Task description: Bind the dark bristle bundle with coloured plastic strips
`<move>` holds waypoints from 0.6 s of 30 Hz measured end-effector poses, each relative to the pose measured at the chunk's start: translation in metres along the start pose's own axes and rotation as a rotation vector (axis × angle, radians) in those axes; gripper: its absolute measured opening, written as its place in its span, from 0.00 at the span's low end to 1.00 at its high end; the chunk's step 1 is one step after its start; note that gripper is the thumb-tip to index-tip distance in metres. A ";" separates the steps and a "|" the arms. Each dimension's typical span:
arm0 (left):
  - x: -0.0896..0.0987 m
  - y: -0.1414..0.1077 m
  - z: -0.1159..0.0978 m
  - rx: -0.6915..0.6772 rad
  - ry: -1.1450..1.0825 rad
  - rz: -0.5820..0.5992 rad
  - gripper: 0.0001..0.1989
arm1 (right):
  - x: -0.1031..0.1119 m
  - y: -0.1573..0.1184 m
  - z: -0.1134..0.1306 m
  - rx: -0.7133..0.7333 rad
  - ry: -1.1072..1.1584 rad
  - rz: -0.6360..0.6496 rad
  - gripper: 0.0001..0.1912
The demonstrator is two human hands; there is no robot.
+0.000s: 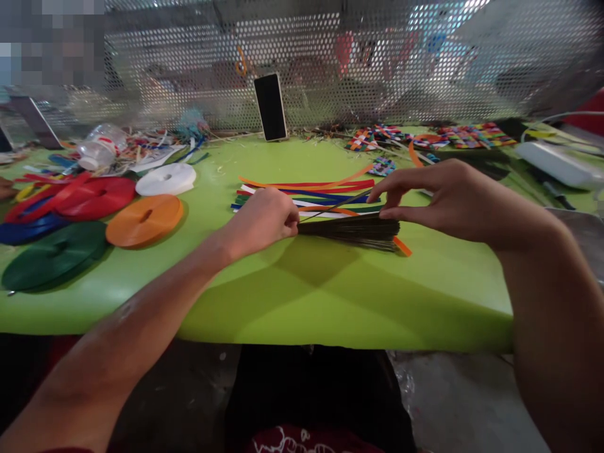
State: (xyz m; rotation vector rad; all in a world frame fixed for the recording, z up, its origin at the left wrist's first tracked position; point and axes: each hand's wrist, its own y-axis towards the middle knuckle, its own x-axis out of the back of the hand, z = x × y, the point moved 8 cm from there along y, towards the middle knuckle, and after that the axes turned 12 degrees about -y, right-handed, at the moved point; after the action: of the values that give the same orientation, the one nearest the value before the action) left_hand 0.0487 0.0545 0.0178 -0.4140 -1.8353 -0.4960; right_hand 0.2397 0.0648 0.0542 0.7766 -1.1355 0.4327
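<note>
At the far left of the green table point(340, 314), a dark green roll of flat strip point(54, 257) lies near the edge, with a blue roll point(33, 231) and a red roll point(104, 197) behind it. A clear plastic bottle point(98, 148) lies behind these. Next come an orange roll point(144, 220) and, just behind it, a white roll point(166, 180). The left hand point(265, 217) has its fingers curled tight around the left end of a bundle of dark strips point(349, 231), which lies crosswise at the middle of the table. Behind it a phone point(270, 107) stands upright against a perforated metal screen point(311, 56). Coloured strips point(325, 195) lie side by side just beyond the bundle; an orange end sticks out beneath its right side. One dark strip slants up from the bundle toward the right hand point(436, 192). That hand's thumb meets the bundle's right end, its forefinger arched above; whether they pinch the raised strip, I cannot tell. Farther right, woven multicoloured pieces point(476, 134) lie near the screen.
</note>
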 end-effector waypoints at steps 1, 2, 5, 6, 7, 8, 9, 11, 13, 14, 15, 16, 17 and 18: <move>0.000 0.000 0.001 -0.010 0.008 -0.009 0.07 | -0.001 0.000 -0.001 0.000 -0.001 0.004 0.14; 0.000 0.000 0.001 -0.027 0.016 -0.018 0.07 | -0.002 0.000 -0.002 -0.002 -0.003 0.015 0.14; 0.000 -0.001 -0.003 -0.099 0.052 -0.042 0.08 | -0.005 0.001 -0.008 -0.028 -0.012 0.056 0.14; -0.001 -0.001 -0.005 -0.119 0.067 -0.044 0.09 | -0.006 0.001 -0.009 -0.039 -0.017 0.069 0.13; -0.001 -0.001 -0.007 -0.133 0.082 -0.046 0.09 | -0.007 0.001 -0.010 -0.043 -0.025 0.082 0.12; -0.002 -0.002 -0.009 -0.144 0.095 -0.047 0.10 | -0.008 0.001 -0.009 -0.037 -0.040 0.087 0.11; -0.002 -0.002 -0.011 -0.153 0.103 -0.049 0.10 | -0.008 0.002 -0.007 -0.025 -0.067 0.085 0.10; -0.002 -0.003 -0.016 -0.169 0.113 -0.068 0.10 | -0.010 0.003 -0.001 -0.006 -0.172 0.095 0.10; -0.002 -0.004 -0.020 -0.183 0.120 -0.093 0.09 | -0.014 0.004 0.003 -0.015 -0.324 0.134 0.11; -0.002 -0.005 -0.022 -0.192 0.122 -0.099 0.09 | -0.017 0.004 0.005 -0.028 -0.399 0.162 0.12; -0.002 -0.005 -0.024 -0.201 0.124 -0.104 0.09 | -0.021 0.003 0.008 -0.041 -0.468 0.194 0.13; -0.003 -0.005 -0.025 -0.211 0.126 -0.105 0.09 | -0.024 0.002 0.011 -0.050 -0.529 0.219 0.14; -0.004 -0.006 -0.027 -0.218 0.132 -0.106 0.09 | -0.026 0.001 0.014 -0.064 -0.587 0.233 0.15; -0.004 -0.006 -0.028 -0.222 0.142 -0.107 0.08 | -0.028 0.000 0.017 -0.074 -0.641 0.245 0.15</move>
State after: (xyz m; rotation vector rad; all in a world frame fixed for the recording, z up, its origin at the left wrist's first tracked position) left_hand 0.0694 0.0349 0.0213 -0.4196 -1.6771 -0.7880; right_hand 0.2177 0.0541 0.0317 0.7327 -1.8481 0.3486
